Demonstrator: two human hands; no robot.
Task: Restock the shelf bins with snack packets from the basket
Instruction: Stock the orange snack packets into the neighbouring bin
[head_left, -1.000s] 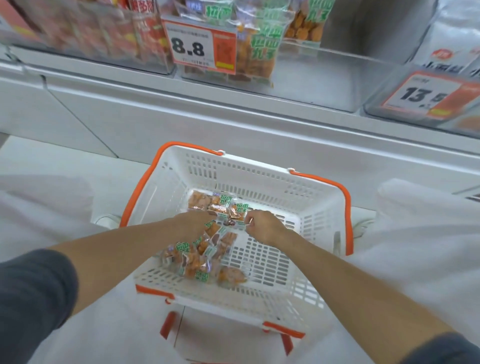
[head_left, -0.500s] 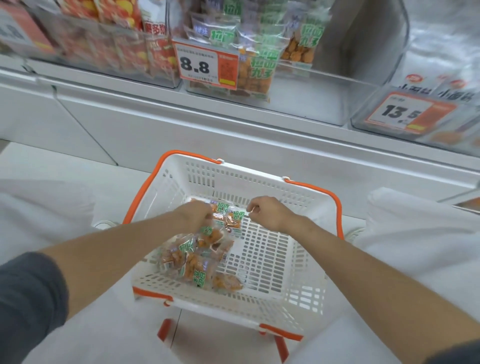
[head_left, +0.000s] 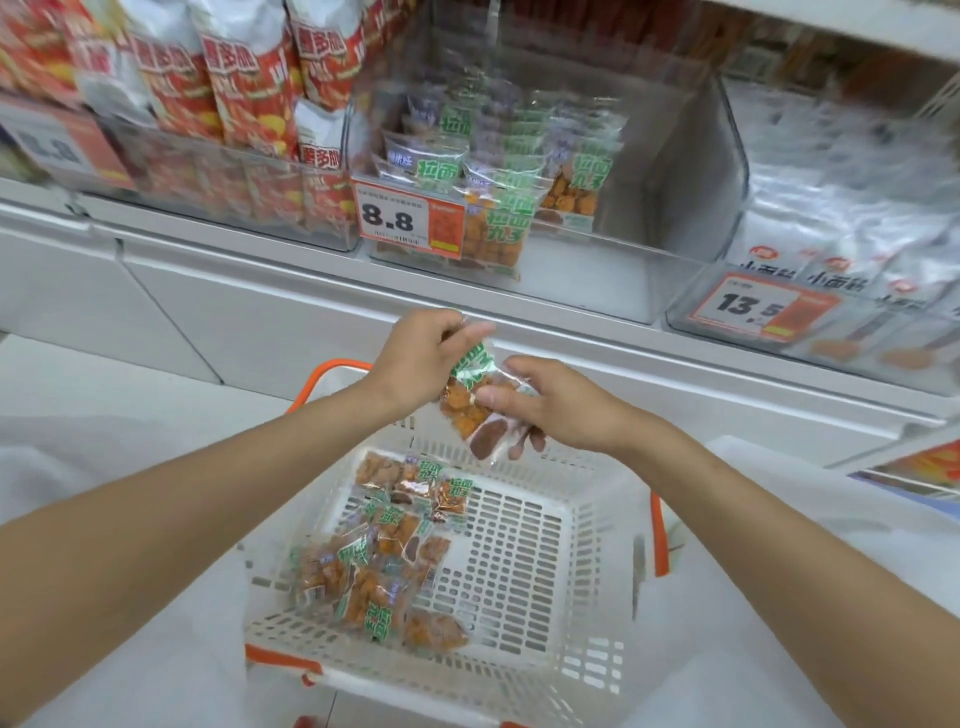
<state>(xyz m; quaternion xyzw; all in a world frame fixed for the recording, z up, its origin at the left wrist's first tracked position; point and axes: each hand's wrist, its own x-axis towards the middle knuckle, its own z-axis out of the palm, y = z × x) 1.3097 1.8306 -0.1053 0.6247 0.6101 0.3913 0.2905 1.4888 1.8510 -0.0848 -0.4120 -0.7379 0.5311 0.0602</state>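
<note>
A clear snack packet (head_left: 467, 405) with green lettering and orange pieces hangs above the basket, held by both hands. My left hand (head_left: 415, 358) pinches its top edge. My right hand (head_left: 550, 405) grips its lower part from the right, fingers curled under it. Below, the white basket (head_left: 571, 545) with orange handles holds several more of the same packets (head_left: 384, 566) on its left side. On the shelf above, a clear bin (head_left: 613, 280) with an 8.8 price tag (head_left: 410, 218) holds matching packets at its left; its right half is bare.
Left of that bin stands a bin of red and white bags (head_left: 234, 93). To the right is a bin of silver packs (head_left: 841, 223) with a 13.5 tag (head_left: 763, 306). White cloth (head_left: 104, 426) lies around the basket, below the white shelf front (head_left: 260, 312).
Both hands have risen out of the basket with one packet, from the basket floor to just under the shelf edge. The view has tilted up toward the bins.
</note>
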